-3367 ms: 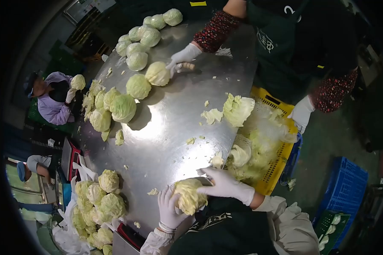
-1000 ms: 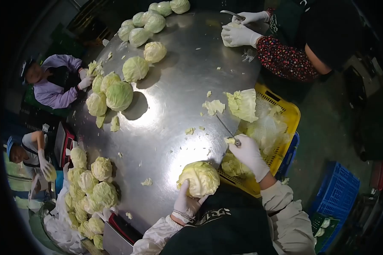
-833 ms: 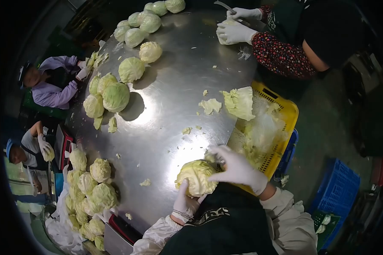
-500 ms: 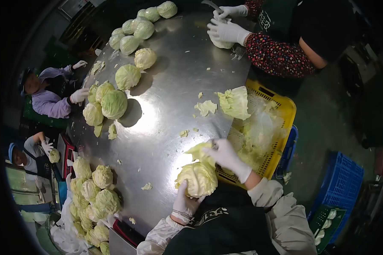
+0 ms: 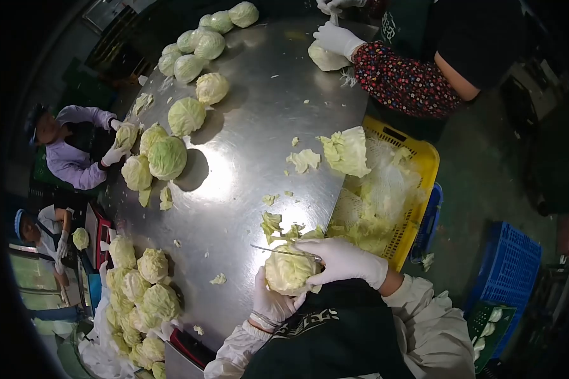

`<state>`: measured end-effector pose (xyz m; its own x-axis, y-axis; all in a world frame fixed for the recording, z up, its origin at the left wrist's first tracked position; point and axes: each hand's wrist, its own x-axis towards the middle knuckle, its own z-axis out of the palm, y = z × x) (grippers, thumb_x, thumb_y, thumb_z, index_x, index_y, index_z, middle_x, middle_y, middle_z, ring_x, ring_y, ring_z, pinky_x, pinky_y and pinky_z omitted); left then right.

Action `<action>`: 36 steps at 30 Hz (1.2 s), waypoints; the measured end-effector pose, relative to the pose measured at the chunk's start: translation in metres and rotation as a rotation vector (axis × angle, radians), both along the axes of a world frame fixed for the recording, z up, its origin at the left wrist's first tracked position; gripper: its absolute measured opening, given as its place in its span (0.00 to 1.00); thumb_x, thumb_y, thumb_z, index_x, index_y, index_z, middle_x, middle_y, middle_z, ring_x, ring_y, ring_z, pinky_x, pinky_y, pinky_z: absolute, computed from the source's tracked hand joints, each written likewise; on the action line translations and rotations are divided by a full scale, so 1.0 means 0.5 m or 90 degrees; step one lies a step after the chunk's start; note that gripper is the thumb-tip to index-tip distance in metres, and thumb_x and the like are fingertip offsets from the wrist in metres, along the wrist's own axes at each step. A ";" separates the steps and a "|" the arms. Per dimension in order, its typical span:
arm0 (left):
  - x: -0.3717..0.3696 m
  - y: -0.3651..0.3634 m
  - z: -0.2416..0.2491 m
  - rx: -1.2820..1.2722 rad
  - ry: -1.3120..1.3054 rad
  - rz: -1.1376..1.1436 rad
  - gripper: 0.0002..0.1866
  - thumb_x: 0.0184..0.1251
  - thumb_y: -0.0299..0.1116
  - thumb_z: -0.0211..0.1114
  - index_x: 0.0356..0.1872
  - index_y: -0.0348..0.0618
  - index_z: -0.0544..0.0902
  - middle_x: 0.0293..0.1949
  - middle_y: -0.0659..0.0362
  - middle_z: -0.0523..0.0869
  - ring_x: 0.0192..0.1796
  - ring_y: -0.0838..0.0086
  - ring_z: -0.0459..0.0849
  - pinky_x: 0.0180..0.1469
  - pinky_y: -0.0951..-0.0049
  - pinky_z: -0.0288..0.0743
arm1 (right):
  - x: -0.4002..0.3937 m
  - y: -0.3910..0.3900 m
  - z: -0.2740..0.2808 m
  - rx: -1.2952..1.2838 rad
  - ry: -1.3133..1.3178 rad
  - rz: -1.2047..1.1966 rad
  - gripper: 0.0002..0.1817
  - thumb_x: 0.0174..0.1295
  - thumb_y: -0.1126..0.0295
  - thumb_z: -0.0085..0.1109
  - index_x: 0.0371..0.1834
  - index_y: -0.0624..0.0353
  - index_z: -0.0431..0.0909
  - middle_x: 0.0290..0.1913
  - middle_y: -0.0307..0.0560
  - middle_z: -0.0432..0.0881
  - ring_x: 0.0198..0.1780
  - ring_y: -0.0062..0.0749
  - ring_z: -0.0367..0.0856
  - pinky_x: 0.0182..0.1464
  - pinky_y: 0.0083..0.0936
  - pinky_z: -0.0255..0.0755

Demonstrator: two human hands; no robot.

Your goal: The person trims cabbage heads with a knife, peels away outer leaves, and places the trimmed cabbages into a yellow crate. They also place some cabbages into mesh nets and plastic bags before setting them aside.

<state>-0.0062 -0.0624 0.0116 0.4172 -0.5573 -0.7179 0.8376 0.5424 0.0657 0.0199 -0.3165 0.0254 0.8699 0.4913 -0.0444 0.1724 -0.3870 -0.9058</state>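
Observation:
At the near edge of the steel table I hold a pale green cabbage head. My left hand, in a white glove, cups it from below and the side. My right hand, also gloved, grips a knife whose thin blade lies across the top of the cabbage, pointing left. Loose outer leaves lie on the table just beyond the cabbage.
A yellow crate of cabbage trimmings stands at the table's right edge, with blue crates on the floor. Piles of cabbages lie at the left and near left. Another person's gloved hands hold a cabbage at the far end; two people work at left.
My right hand swept cut leaves away from the cabbage, then came back onto it, with the knife blade now across its top. The left hand kept holding the cabbage.

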 end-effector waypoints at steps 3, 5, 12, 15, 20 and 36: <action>0.005 -0.011 0.008 0.016 0.005 -0.010 0.47 0.69 0.78 0.47 0.79 0.56 0.63 0.73 0.56 0.73 0.67 0.58 0.80 0.58 0.52 0.84 | 0.005 -0.017 -0.009 0.052 -0.010 0.031 0.44 0.53 0.62 0.74 0.75 0.62 0.69 0.70 0.61 0.76 0.60 0.47 0.84 0.58 0.32 0.79; 0.005 -0.004 -0.003 -0.008 -0.002 -0.021 0.47 0.69 0.77 0.47 0.79 0.55 0.64 0.73 0.56 0.73 0.67 0.58 0.80 0.58 0.52 0.84 | 0.010 -0.026 0.011 0.094 0.010 0.047 0.42 0.53 0.64 0.72 0.74 0.61 0.69 0.69 0.60 0.77 0.59 0.44 0.85 0.58 0.30 0.79; -0.002 -0.001 -0.013 0.016 -0.018 -0.028 0.48 0.66 0.77 0.49 0.78 0.54 0.65 0.71 0.52 0.75 0.63 0.55 0.83 0.55 0.52 0.85 | -0.033 -0.051 -0.075 0.297 0.148 -0.152 0.26 0.57 0.80 0.56 0.62 0.61 0.81 0.35 0.41 0.86 0.31 0.12 0.79 0.35 0.21 0.74; -0.008 -0.007 0.014 -0.061 0.015 0.056 0.47 0.66 0.76 0.49 0.75 0.51 0.67 0.68 0.49 0.76 0.59 0.54 0.83 0.51 0.54 0.85 | -0.060 -0.133 -0.055 0.384 0.285 -0.377 0.27 0.58 0.80 0.56 0.64 0.63 0.78 0.44 0.42 0.88 0.36 0.15 0.82 0.39 0.20 0.77; -0.046 0.090 -0.119 -0.245 0.057 0.104 0.42 0.72 0.71 0.45 0.71 0.45 0.69 0.63 0.48 0.79 0.60 0.56 0.82 0.53 0.55 0.83 | -0.080 -0.183 -0.068 -0.223 -0.024 -0.541 0.33 0.60 0.73 0.63 0.72 0.60 0.72 0.32 0.46 0.83 0.30 0.30 0.80 0.36 0.29 0.74; 0.002 0.603 0.250 0.259 -0.492 0.768 0.40 0.64 0.71 0.57 0.71 0.58 0.73 0.64 0.59 0.79 0.63 0.60 0.79 0.54 0.54 0.82 | -0.107 -0.052 -0.090 -0.039 0.116 -0.299 0.30 0.63 0.74 0.61 0.71 0.68 0.71 0.55 0.62 0.86 0.49 0.41 0.86 0.52 0.29 0.77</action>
